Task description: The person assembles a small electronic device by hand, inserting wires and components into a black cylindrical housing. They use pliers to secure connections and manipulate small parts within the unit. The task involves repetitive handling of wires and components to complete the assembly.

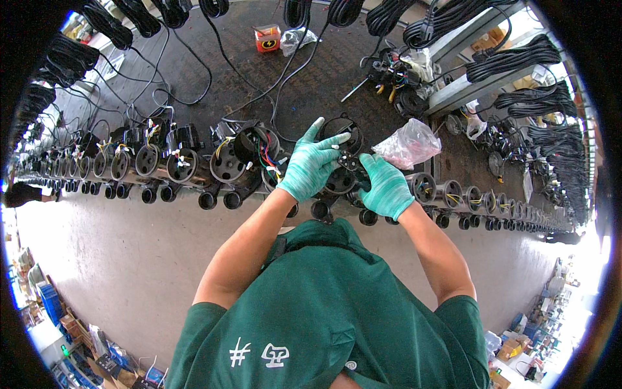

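My left hand (308,170), in a light green glove, reaches over a black round housing (341,129) with its fingers stretched and apart. Its lower fingertips are against or very near a small black part (350,163) with light dots. My right hand (388,188), gloved alike, is closed on that part from the right, thumb and fingers pinching its edge. An open black cylinder (340,181) stands below the part, partly covered by my hands. To the left, another black housing (249,144) has red, green and blue wires (267,154) with white connectors.
Similar cylinders (228,163) line the near table edge on both sides. A clear plastic bag (409,145) of small reddish pieces lies right of my hands. Coiled black cables (382,18) hang along the far side. A red-orange container (267,39) and tangled parts (396,71) sit farther back.
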The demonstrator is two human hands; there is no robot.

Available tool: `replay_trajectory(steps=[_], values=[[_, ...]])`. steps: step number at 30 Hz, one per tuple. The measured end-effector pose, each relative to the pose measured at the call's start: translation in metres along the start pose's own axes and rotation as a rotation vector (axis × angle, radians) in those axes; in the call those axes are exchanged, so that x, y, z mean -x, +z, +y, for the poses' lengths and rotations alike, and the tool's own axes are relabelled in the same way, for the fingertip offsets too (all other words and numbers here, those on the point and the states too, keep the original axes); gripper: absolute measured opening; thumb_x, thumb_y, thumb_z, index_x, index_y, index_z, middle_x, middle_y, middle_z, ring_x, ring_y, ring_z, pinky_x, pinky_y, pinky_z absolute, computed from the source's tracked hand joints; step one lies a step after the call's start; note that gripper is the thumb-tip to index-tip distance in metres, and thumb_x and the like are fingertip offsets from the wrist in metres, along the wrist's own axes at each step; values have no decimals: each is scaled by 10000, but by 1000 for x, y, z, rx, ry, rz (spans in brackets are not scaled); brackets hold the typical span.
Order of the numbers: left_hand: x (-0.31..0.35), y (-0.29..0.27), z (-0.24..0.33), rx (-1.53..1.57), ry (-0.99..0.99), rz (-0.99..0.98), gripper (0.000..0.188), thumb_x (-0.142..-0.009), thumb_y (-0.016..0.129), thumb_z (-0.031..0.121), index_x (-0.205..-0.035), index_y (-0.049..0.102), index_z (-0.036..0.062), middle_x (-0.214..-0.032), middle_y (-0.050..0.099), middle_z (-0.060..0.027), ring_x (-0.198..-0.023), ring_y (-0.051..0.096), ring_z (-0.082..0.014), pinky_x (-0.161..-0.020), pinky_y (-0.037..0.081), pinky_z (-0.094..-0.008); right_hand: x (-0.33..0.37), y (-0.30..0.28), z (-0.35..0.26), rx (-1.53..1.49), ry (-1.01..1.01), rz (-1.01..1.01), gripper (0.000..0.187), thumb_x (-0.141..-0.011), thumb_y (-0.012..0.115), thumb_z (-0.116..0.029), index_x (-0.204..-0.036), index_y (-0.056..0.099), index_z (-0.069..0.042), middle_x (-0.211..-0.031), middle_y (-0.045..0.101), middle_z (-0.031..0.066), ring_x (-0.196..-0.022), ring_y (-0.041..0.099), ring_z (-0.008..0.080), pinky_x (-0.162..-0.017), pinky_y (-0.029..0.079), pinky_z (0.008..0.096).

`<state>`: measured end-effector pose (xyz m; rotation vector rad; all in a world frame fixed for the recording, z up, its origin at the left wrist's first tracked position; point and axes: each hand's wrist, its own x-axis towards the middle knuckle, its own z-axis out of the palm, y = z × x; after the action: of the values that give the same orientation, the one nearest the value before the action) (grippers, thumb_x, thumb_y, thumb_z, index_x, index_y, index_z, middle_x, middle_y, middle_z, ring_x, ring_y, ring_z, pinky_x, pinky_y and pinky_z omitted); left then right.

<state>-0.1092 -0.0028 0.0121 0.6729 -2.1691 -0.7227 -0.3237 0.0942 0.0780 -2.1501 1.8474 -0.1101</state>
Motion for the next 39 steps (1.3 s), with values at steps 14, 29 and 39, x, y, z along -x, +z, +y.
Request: replay_trajectory(steps=[14, 29, 39], values=[[-3, -6, 6, -107, -30, 30, 263, -722, 827, 54, -977, 818, 118, -1506, 629, -83, -1471, 449, -472, -1171, 446, -519, 14, -22, -11, 56, 3, 60, 830, -750, 813, -329, -1479, 526, -53, -1245, 618, 214, -1156, 617, 408, -994, 501, 512], [-3, -5, 15, -76, -67, 15, 164, -811, 828, 86, -965, 782, 54, -1557, 563, -162, -1494, 416, -470, -1217, 378, -520, 40, -33, -27, -346, 106, -8, 925, -745, 779, -187, -1575, 401, -35, -1260, 601, 261, -1176, 588, 450, -1067, 489, 509], [-3, -6, 13, -45, -44, 24, 198, -728, 871, 107, -906, 785, 103, -1593, 534, -139, -1526, 376, -458, -1181, 424, -504, 77, -35, 88, 115, 526, 303, 767, -802, 825, -258, -1502, 556, -100, -1268, 643, 194, -1181, 610, 391, -1048, 495, 496]])
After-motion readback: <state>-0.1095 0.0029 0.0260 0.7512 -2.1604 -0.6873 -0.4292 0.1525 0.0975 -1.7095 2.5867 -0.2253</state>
